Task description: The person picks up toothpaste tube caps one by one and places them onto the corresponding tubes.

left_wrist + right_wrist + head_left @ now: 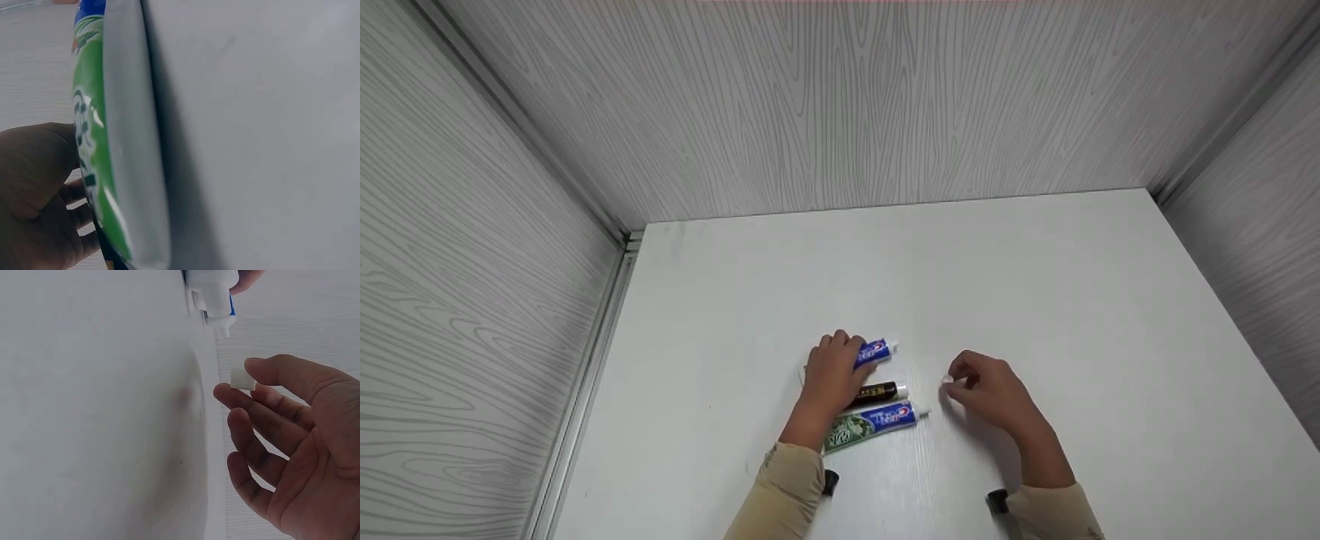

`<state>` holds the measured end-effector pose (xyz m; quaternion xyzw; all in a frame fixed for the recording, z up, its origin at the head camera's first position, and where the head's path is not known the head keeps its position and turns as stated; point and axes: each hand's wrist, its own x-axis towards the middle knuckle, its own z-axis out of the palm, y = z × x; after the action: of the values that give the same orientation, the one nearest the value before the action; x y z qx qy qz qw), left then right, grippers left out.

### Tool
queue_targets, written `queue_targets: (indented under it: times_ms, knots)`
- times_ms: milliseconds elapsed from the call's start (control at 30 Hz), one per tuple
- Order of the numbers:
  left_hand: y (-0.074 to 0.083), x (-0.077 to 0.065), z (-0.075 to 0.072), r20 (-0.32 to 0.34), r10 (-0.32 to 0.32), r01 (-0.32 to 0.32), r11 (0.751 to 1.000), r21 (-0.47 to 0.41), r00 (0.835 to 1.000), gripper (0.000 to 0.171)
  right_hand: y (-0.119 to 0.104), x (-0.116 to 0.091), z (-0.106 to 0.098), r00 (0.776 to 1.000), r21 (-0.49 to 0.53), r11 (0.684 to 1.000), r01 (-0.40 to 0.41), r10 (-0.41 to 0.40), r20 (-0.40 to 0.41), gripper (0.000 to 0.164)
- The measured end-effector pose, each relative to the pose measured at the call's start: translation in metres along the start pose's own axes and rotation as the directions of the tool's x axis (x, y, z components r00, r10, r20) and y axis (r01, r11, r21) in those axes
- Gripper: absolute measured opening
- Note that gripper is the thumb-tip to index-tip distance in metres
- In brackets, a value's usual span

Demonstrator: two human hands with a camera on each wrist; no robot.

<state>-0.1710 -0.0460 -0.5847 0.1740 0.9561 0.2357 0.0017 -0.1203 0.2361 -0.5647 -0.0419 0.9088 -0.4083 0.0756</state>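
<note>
My left hand (831, 375) holds the farthest toothpaste tube (874, 351), blue near its white tip, with the thumb on the near side and the fingers over the far side. Beside it lies a black toothpaste tube (877, 393) with a white end, partly under the hand. Nearest to me is a green and blue toothpaste tube (874, 425), its narrow white nozzle pointing right; its green side (93, 112) fills part of the left wrist view. Right of the tubes, my right hand (994, 390) pinches a small white cap (242, 379) between thumb and index finger, the other fingers loosely bent.
All three tubes lie side by side on a white table (960, 270). A grey wood-grain panel (855, 105) stands along the back edge, with similar panels at left and right. Black wrist cameras (997, 501) sit at both sleeves.
</note>
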Motion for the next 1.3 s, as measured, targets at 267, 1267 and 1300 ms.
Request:
queue_targets:
  times_ms: [267,1267,1300]
  knots:
    - [-0.001,-0.005,-0.003,0.008,0.010,-0.010,0.998,-0.054,1.000,0.040,-0.001,-0.001,0.000,1.000,0.013,1.000,0.016,-0.016,-0.002,0.014]
    - [0.006,-0.016,-0.023,-0.099,0.043,-0.058,0.987,-0.152,0.994,0.044,-0.013,-0.003,-0.003,0.985,0.029,0.993,0.112,-0.107,-0.136,0.021]
    - [0.007,-0.017,-0.024,-0.099,0.045,-0.060,0.986,-0.155,0.994,0.044,-0.013,-0.003,-0.003,0.984,0.029,0.993,0.112,-0.107,-0.139,0.019]
